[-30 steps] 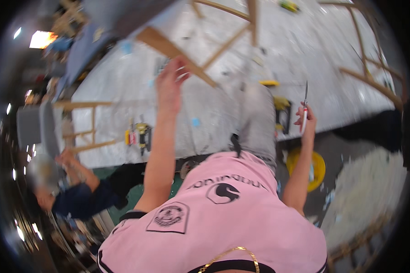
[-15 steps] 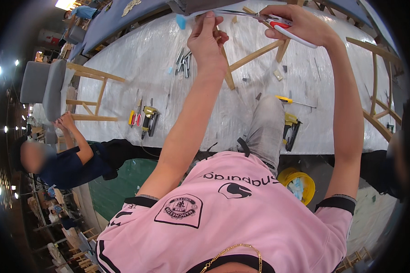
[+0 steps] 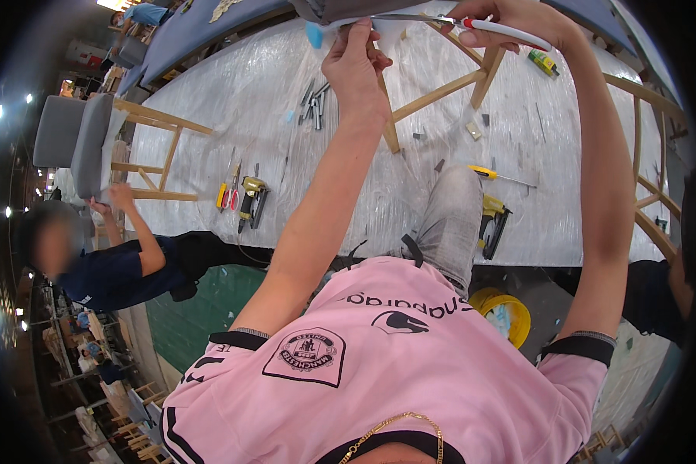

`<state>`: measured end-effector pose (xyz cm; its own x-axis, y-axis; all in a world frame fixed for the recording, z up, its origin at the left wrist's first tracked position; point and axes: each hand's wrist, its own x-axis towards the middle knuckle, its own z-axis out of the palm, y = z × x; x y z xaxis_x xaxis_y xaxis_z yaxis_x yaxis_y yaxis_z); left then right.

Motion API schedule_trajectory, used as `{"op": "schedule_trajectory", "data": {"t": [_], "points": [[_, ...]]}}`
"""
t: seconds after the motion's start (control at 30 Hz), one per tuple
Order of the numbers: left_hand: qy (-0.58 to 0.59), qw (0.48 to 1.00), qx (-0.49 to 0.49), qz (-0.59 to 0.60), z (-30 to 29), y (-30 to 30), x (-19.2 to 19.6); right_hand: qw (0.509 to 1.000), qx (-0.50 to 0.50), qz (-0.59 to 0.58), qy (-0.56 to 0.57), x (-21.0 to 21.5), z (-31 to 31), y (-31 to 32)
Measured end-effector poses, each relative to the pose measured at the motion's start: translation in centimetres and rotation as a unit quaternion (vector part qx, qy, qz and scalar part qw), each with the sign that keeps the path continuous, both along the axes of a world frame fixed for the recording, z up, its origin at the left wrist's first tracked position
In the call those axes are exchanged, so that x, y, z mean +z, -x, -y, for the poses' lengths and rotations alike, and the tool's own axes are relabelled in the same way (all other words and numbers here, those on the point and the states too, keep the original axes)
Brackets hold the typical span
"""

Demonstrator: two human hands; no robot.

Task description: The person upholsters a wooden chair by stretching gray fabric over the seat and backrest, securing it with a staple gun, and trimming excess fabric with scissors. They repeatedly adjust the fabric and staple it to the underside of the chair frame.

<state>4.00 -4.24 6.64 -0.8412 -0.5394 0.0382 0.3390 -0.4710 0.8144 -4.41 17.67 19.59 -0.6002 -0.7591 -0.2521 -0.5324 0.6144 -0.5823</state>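
At the top edge, my right hand [image 3: 510, 22] is closed round the handles of a pair of scissors [image 3: 487, 28] with white and red grips. Their blades point left along the lower edge of a grey upholstered chair seat [image 3: 340, 9], close to my left hand [image 3: 354, 58]. The left thumb and fingers pinch the edge of the grey fabric there; the exact grip is partly hidden. Below the seat, wooden chair legs [image 3: 437, 97] stand over the plastic-covered table. A light-blue scrap [image 3: 314, 35] shows beside the left fingers.
On the plastic-covered table [image 3: 201, 85] lie several metal pieces [image 3: 314, 104], two staple guns [image 3: 252, 203] [image 3: 493, 224], a yellow-handled screwdriver [image 3: 483, 172], red-handled scissors [image 3: 232, 199] and a green-yellow bottle [image 3: 544, 63]. A co-worker [image 3: 124, 259] handles another grey chair [image 3: 93, 147] at left. A yellow bucket [image 3: 522, 321] stands below.
My right hand and the scissors have shifted a little right and up, and the green-yellow bottle has come into view. My left hand stays nearly in place. The co-worker's hand has moved.
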Motion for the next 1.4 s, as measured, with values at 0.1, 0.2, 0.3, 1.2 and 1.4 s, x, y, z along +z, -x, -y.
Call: {"op": "schedule_trajectory", "data": {"t": [0.1, 0.2, 0.3, 1.2, 1.4], "points": [[0.002, 1.0, -0.004, 0.003, -0.1, 0.0, -0.2, 0.997, 0.041, -0.066, 0.01, -0.9, 0.6, 1.6], [0.008, 0.999, 0.022, 0.023, 1.4, -0.8, -0.9, 0.995, 0.067, -0.077, 0.01, -2.3, 2.9, 3.3], [0.003, 1.0, 0.004, 0.014, 0.8, -0.6, -0.5, 0.993, 0.066, -0.096, 0.005, -1.6, 2.7, 3.5], [0.035, 0.998, -0.045, 0.026, 1.4, -0.7, -0.3, 0.99, 0.098, -0.089, -0.047, 2.5, 4.6, 2.3], [0.283, 0.958, -0.015, 0.051, 6.2, -4.0, -7.7, 0.982, -0.067, -0.098, 0.149, -13.3, -2.4, 0.6]]}}
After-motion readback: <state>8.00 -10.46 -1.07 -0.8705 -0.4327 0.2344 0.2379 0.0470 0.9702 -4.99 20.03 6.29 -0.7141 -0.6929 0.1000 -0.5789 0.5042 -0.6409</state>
